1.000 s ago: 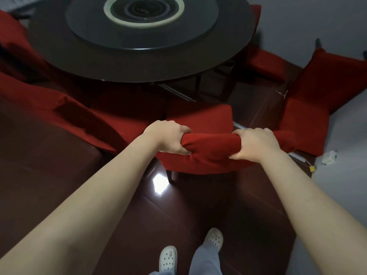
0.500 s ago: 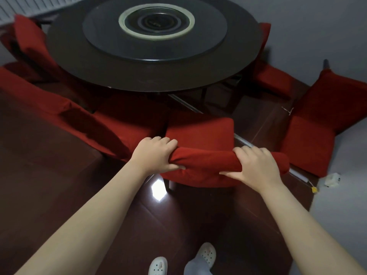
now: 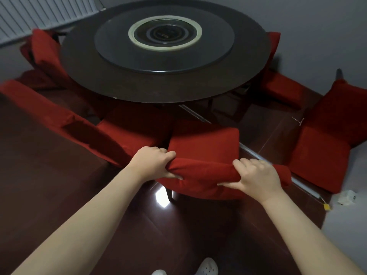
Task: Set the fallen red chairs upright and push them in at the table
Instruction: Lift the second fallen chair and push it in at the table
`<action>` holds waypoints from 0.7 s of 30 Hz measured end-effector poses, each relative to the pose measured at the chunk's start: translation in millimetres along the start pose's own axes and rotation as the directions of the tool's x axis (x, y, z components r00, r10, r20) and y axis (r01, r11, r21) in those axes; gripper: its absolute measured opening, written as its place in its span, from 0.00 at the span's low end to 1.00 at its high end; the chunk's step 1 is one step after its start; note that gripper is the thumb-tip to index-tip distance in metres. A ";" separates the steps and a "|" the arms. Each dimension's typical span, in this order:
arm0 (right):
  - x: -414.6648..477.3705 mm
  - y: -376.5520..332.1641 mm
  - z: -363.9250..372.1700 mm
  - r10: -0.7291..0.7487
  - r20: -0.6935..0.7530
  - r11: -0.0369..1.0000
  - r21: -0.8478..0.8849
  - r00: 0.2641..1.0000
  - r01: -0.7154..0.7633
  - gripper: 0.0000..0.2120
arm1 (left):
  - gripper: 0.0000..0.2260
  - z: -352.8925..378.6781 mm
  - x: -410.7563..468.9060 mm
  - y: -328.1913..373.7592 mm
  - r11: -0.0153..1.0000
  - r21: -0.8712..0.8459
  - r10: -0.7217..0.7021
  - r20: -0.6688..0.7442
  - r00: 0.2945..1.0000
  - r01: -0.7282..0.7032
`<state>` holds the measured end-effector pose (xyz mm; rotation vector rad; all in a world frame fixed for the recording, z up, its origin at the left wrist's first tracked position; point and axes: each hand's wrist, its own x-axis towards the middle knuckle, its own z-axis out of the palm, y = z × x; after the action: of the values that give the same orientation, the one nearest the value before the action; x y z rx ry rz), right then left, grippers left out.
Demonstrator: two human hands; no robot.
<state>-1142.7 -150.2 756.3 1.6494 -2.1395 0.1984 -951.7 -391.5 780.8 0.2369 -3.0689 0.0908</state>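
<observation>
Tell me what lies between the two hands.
In the head view, only the red chair backrest lies there, gripped at its top by the left hand and right hand.

Middle chair (image 3: 204,143) plain deep red; right chair (image 3: 317,155) the same red; desk (image 3: 89,62) near-black, with a cream ring (image 3: 131,34) at its centre; floor (image 3: 49,185) glossy dark reddish-brown; wall (image 3: 317,26) grey; shoes (image 3: 207,267) white.

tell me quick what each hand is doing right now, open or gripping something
Left hand: closed, gripping the top of the red chair's backrest.
Right hand: closed, gripping the same backrest top further right.
</observation>
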 end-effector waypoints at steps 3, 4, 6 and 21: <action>17.4 13.3 -1.3 0.006 -0.026 1.000 0.014 1.000 -0.005 0.33 | 0.32 -5.9 17.5 -9.6 0.999 0.018 -0.031 0.017 0.999 0.031; 23.6 17.7 -1.5 0.005 -0.037 1.000 0.016 0.999 -0.005 0.33 | 0.33 -7.6 23.7 -13.7 0.999 0.031 -0.035 0.014 0.999 0.035; 36.1 27.9 -1.6 0.000 -0.046 1.000 0.029 0.999 0.001 0.33 | 0.34 -10.4 37.2 -22.1 0.998 0.045 -0.035 -0.001 0.999 0.035; 148.0 120.3 8.4 0.047 0.064 0.999 -0.002 0.997 -0.047 0.36 | 0.33 -36.8 150.7 -76.1 0.996 0.035 -0.066 -0.236 0.970 0.076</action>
<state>-1288.5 -250.6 827.8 1.6268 -2.2276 0.1613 -1086.4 -487.1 831.6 0.3137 -2.8226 0.1700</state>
